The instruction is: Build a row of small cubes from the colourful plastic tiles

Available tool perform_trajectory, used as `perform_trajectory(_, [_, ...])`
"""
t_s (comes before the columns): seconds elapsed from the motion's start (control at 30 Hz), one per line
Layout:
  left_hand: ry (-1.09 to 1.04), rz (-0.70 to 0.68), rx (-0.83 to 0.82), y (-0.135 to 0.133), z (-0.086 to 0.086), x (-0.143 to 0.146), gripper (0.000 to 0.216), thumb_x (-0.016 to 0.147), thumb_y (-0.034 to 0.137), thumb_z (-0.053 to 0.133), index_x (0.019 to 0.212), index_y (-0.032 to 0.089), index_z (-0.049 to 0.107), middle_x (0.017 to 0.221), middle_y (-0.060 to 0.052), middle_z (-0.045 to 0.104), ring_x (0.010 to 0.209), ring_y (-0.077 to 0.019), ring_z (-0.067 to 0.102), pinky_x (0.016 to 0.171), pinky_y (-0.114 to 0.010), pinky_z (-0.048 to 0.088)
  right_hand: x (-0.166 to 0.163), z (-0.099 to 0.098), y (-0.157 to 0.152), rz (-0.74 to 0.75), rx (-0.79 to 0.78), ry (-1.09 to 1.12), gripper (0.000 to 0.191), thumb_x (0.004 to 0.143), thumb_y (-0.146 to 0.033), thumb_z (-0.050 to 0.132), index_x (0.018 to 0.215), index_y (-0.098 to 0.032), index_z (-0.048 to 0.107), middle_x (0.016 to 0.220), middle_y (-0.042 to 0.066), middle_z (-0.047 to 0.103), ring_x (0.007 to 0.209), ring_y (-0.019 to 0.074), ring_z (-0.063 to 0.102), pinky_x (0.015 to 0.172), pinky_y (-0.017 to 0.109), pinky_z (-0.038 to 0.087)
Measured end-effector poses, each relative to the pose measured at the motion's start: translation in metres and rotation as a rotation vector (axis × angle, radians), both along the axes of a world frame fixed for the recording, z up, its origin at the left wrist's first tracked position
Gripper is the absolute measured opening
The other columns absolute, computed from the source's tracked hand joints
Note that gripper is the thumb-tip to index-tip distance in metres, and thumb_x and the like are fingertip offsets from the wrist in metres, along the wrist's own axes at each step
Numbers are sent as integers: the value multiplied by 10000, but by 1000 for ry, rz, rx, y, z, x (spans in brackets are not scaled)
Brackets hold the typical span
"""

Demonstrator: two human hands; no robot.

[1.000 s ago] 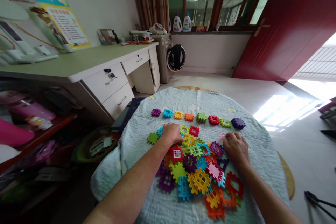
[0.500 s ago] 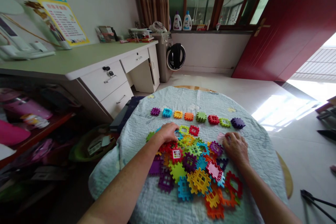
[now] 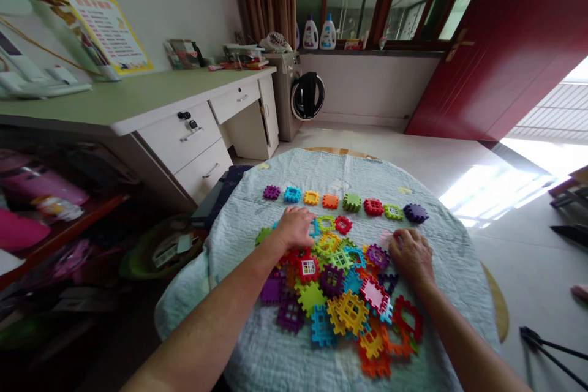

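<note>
A heap of several colourful plastic waffle blocks (image 3: 342,294) lies on a round table covered with a pale quilted cloth (image 3: 257,349). Behind the heap, a row of several single blocks (image 3: 351,203) runs from purple on the left to purple on the right. My left hand (image 3: 294,228) rests palm down on the heap's far left edge, fingers curled over blocks near a blue one. My right hand (image 3: 410,254) lies at the heap's right side, its fingers closed around a pale pink block (image 3: 386,239).
A long desk with drawers (image 3: 184,135) stands to the left, with cluttered shelves below. A washing machine (image 3: 298,95) sits by the window and a red door (image 3: 505,43) is at the right. Tiled floor surrounds the table. Black metal legs (image 3: 546,352) show at lower right.
My left hand has slid a little over the heap's far left edge, and the blocks under it have shifted. My right hand has stayed in place.
</note>
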State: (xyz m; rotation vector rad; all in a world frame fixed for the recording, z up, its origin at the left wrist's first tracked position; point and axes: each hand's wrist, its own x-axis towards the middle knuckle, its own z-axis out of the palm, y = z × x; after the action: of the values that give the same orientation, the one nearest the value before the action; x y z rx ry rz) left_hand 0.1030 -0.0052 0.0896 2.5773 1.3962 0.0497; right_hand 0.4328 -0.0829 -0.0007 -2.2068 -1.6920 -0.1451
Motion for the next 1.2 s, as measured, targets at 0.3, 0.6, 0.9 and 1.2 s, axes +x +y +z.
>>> perform_trajectory(0.3, [-339, 281, -63, 22, -6, -90, 562, 619, 280, 660, 1167, 153, 645, 1109, -66, 661, 974, -207, 649, 915, -286, 517, 1, -2, 0, -3, -21, 5, 227, 893, -348, 489, 996, -216, 642, 1086, 79, 619, 1001, 255, 517, 832, 381, 342])
perform_trajectory(0.6, [97, 468, -6, -4, -14, -53, 474, 742, 442, 594, 1130, 172, 640, 1135, -129, 665, 1051, -295, 638, 921, -389, 501, -1, 1, 0, -6, -18, -4, 219, 897, -337, 487, 988, -212, 642, 1087, 77, 623, 996, 251, 520, 835, 373, 342])
perform_trajectory(0.9, [108, 457, -101, 5, -14, -58, 518, 657, 455, 701, 1112, 229, 601, 1180, -78, 667, 1072, -273, 621, 885, -346, 489, 0, 0, 0, 3, -15, 12, 223, 877, -324, 498, 998, -210, 646, 1080, 81, 620, 1007, 256, 515, 844, 384, 346])
perform_trajectory(1.2, [149, 448, -180, 9, -9, -55, 612, 610, 488, 749, 1136, 210, 602, 1226, -94, 644, 1134, -290, 587, 901, -335, 474, 1, 0, 0, 1, -30, 8, 225, 887, -333, 486, 997, -213, 641, 1082, 75, 617, 999, 251, 516, 847, 382, 342])
